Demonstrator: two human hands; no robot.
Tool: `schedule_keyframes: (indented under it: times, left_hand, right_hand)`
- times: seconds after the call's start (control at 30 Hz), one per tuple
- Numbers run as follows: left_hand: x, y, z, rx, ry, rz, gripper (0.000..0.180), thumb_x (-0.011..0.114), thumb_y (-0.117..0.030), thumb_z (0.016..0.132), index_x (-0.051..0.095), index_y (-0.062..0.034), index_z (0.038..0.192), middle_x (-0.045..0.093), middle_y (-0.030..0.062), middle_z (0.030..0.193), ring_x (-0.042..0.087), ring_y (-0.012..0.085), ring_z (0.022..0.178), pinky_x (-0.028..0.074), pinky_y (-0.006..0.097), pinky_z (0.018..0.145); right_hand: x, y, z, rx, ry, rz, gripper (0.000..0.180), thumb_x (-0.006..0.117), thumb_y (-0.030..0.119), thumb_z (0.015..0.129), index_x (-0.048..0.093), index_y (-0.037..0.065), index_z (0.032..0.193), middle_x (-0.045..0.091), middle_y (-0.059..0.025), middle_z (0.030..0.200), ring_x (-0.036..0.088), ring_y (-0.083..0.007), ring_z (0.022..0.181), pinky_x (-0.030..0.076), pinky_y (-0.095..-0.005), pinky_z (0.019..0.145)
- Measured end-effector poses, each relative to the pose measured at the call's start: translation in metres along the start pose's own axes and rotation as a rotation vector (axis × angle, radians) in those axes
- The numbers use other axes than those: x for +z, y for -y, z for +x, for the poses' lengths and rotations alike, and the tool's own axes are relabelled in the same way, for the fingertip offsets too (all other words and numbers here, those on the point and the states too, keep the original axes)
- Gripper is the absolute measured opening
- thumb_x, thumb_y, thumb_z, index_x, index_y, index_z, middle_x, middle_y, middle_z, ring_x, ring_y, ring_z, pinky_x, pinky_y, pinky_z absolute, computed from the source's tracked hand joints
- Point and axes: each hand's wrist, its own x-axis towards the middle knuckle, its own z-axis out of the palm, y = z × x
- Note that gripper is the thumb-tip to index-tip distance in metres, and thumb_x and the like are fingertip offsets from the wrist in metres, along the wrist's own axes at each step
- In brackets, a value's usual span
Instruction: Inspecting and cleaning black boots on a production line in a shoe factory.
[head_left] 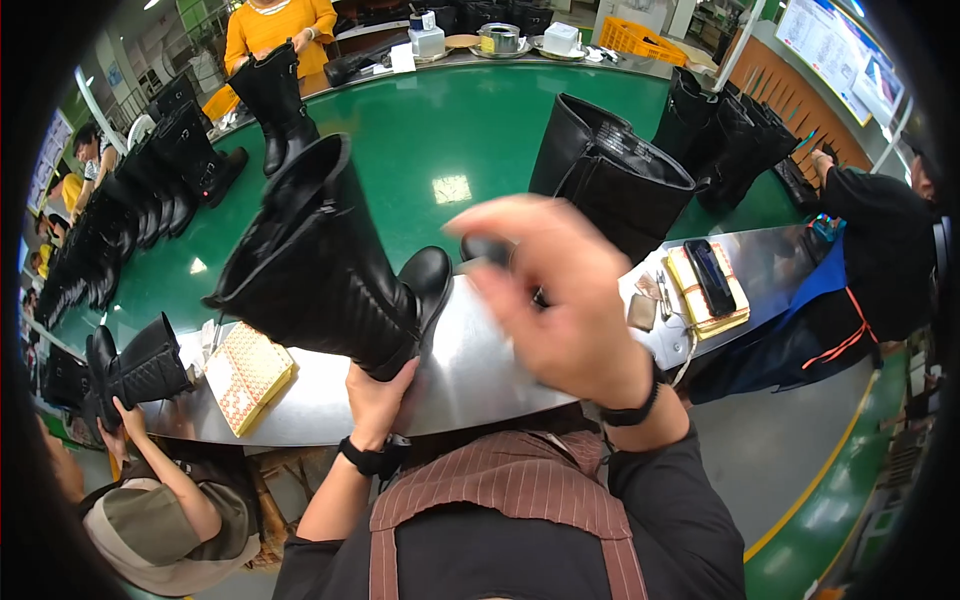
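My left hand (pixel 380 397) grips a tall black boot (pixel 335 270) from below, around its heel. The boot is tilted, with its wide top opening toward the upper left and its toe to the right. Stitching and a strap show along its shaft. My right hand (pixel 560 290) is raised to the right of that boot, blurred by motion. Its thumb and forefinger are curved and apart, and I see nothing between them. Behind it, a second tall black boot (pixel 610 180) stands upright, its toe partly covered by my fingers.
A metal ledge (pixel 330 400) edges the green table (pixel 400 130). A patterned yellow pad (pixel 250 375) lies left; a phone (pixel 708 278) rests on another pad at right. Boots (pixel 150 190) line the far left. Co-workers sit or stand at left (pixel 170 510), right (pixel 870 230) and across (pixel 275 35).
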Motion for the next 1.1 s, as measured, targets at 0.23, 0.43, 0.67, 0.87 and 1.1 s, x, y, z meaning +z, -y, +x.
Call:
schedule_keyframes:
  times: [0.23, 0.43, 0.67, 0.87, 1.1]
  left_hand:
    - [-0.048, -0.074, -0.016, 0.111, 0.325, 0.957, 0.041, 0.072, -0.04, 0.083, 0.065, 0.0006, 0.077, 0.063, 0.0164, 0.063, 0.064, 0.0331, 0.063, 0.05, 0.04, 0.059]
    - [0.003, -0.102, -0.005, 0.284, 0.46, 0.393, 0.031, 0.068, -0.029, 0.087, 0.067, 0.0014, 0.083, 0.067, 0.0149, 0.072, 0.065, 0.0288, 0.064, 0.048, 0.037, 0.058]
    - [0.08, -0.074, 0.019, 0.518, 0.402, 0.29, 0.065, 0.082, -0.019, 0.073, 0.054, -0.0014, 0.129, 0.057, 0.0203, 0.129, 0.06, 0.0321, 0.11, 0.048, 0.037, 0.09]
    - [0.128, -0.055, 0.048, 0.579, 0.306, 0.529, 0.11, 0.091, -0.027, 0.058, 0.03, -0.0093, 0.149, 0.026, 0.0183, 0.153, 0.031, 0.0366, 0.138, 0.028, 0.054, 0.112]
    - [0.141, -0.047, 0.057, 0.644, 0.377, 0.61, 0.097, 0.091, -0.031, 0.053, 0.049, -0.0098, 0.137, 0.052, 0.0113, 0.123, 0.045, 0.0296, 0.12, 0.033, 0.046, 0.103]
  right_hand:
    - [-0.068, -0.036, -0.011, 0.139, -0.035, -0.667, 0.038, 0.074, 0.014, 0.076, 0.065, 0.01, 0.112, 0.066, -0.0063, 0.101, 0.056, -0.0227, 0.08, 0.041, -0.037, 0.075]
    - [-0.08, -0.059, -0.016, 0.058, -0.135, -0.572, 0.026, 0.081, 0.01, 0.071, 0.063, 0.004, 0.088, 0.06, -0.0069, 0.085, 0.052, -0.0258, 0.081, 0.043, -0.0351, 0.07]
    - [-0.117, -0.077, -0.03, 0.053, -0.097, -0.431, 0.029, 0.081, 0.009, 0.073, 0.064, 0.003, 0.097, 0.064, -0.0068, 0.106, 0.057, -0.0193, 0.09, 0.048, -0.0292, 0.074]
    - [-0.102, -0.085, -0.106, 0.382, -0.46, -0.31, 0.013, 0.071, 0.006, 0.087, 0.063, 0.002, 0.097, 0.062, -0.0015, 0.086, 0.053, -0.0068, 0.069, 0.046, -0.0226, 0.065]
    - [0.013, -0.114, -0.198, 0.96, -0.011, -0.215, 0.026, 0.073, 0.024, 0.084, 0.071, 0.003, 0.098, 0.072, -0.0121, 0.08, 0.07, -0.023, 0.067, 0.052, -0.0319, 0.061]
